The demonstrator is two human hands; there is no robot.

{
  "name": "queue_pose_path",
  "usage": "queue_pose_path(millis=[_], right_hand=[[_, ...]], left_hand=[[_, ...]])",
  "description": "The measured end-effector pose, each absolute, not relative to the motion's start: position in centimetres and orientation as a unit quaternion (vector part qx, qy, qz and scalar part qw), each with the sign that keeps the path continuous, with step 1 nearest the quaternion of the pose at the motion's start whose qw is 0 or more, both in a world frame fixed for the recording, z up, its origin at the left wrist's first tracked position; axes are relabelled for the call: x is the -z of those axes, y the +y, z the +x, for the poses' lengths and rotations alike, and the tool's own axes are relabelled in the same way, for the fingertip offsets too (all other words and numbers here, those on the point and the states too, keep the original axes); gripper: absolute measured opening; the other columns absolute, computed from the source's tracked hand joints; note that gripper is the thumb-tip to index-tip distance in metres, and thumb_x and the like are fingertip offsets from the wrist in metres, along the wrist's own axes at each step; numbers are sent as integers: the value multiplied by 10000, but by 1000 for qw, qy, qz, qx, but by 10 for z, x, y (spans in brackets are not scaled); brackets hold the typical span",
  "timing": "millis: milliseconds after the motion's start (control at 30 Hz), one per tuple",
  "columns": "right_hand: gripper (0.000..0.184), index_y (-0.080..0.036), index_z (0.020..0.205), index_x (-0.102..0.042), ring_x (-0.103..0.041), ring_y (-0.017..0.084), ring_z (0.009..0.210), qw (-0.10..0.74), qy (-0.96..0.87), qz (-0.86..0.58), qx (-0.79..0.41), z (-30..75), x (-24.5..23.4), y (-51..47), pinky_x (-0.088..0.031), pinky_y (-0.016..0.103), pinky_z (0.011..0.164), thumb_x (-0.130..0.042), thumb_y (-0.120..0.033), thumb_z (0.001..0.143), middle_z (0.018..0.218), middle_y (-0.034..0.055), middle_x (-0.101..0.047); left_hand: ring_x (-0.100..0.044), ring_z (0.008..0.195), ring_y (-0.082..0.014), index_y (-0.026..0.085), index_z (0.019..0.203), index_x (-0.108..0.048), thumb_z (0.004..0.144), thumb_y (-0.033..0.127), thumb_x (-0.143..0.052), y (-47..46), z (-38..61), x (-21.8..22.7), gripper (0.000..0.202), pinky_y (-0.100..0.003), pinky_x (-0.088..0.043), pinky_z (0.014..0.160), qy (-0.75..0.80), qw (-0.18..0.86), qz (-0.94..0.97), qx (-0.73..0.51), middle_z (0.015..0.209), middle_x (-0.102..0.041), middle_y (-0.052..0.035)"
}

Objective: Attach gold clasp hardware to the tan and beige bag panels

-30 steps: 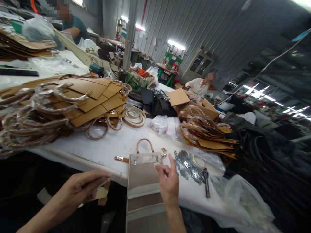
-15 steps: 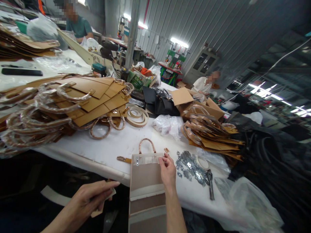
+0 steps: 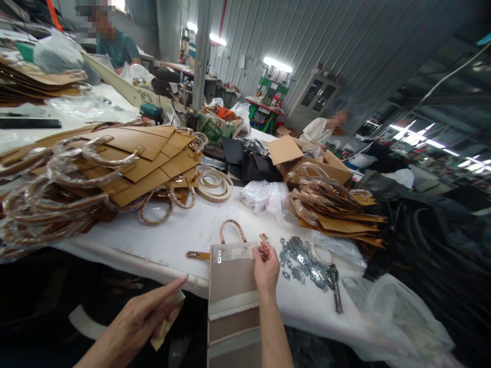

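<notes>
A tan bag panel [image 3: 232, 286] with a wrapped handle [image 3: 231, 230] lies flat at the near edge of the white table [image 3: 184, 230]. My right hand [image 3: 266, 267] pinches the panel's top right corner beside a small brass clasp [image 3: 264, 237]. My left hand [image 3: 141, 316] hovers below the table edge to the left, fingers stretched out, with a brown paper piece [image 3: 169, 319] held under them. A brown strap with a metal end [image 3: 197, 254] lies just left of the panel's top.
Small metal fittings [image 3: 301, 258], a tape roll [image 3: 319, 254] and pliers [image 3: 335, 286] lie right of my right hand. Stacks of tan panels with wrapped handles [image 3: 95, 168] [image 3: 337, 209] sit left and right. Two other people [image 3: 113, 43] [image 3: 324, 128] work farther back.
My right hand went from an open reach to pinching the panel's top right corner. My left hand moved right and up with the paper piece, fingers straightening.
</notes>
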State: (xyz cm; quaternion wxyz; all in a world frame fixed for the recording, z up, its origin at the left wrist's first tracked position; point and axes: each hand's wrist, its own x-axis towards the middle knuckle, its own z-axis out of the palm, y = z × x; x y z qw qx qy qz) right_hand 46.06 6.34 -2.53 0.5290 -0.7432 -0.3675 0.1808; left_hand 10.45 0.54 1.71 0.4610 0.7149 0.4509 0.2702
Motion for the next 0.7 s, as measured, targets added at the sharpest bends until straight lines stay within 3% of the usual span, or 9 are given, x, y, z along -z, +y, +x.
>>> queue_pose_path(millis=[200,333,433,500,567,633,700], right_hand=[[513,-144,1123,-738,-677,257,849,517,-380,-749,-168,461,25,65,-533,389,844,-671,-546,812,998,128,-747],[674,-137,1245,-700,-657,271,932,564,-329,-749,-112,451,7,53,-542,406,832,-752,-605,763,1129,142,-703],[649,-158,1299,-678,-678,263,966,610,-371,-685,-141,430,-24,42,-547,438,928,-788,-555,797,1179,129,-697],[528,-190,1246,-713,-699,265,946,555,-507,-619,-227,409,-51,33,-573,439,921,-780,-513,834,1133,118,-723],[438,-239,1230,-734,-708,282,991,441,-670,-523,-289,384,-78,24,-595,448,924,-778,-462,856,1152,110,-731],[418,-280,1300,-707,-683,295,1130,344,-783,-428,-294,358,-98,22,-585,470,998,-750,-396,900,1251,102,-707],[415,-283,1357,-666,-656,285,1208,299,-838,-366,-271,336,-107,25,-570,463,1040,-708,-344,949,1307,100,-684]], left_hand=[[-530,540,-102,255,1662,34,1062,432,-430,14,110,-48,779,-186,-455,555,492,511,651,-271,762,-643,54],[-585,682,-137,248,1662,15,1056,327,-399,13,105,-80,738,-255,-485,730,498,476,677,-261,858,-704,27],[-620,787,-162,222,1658,-55,1033,244,-390,14,96,-97,710,-297,-474,849,489,455,709,-225,898,-724,10],[-635,837,-180,196,1654,-55,1010,213,-407,13,92,-105,733,-319,-468,892,478,437,736,-196,921,-725,-5],[-644,874,-193,195,1655,-29,1004,206,-409,10,91,-109,754,-332,-467,915,466,410,764,-175,969,-722,-22],[-655,888,-200,199,1657,2,1009,209,-395,8,92,-110,759,-337,-472,910,455,376,790,-166,1026,-715,-44],[-672,895,-214,185,1657,20,1003,211,-401,7,93,-110,778,-335,-484,878,445,343,813,-157,1054,-711,-69]])
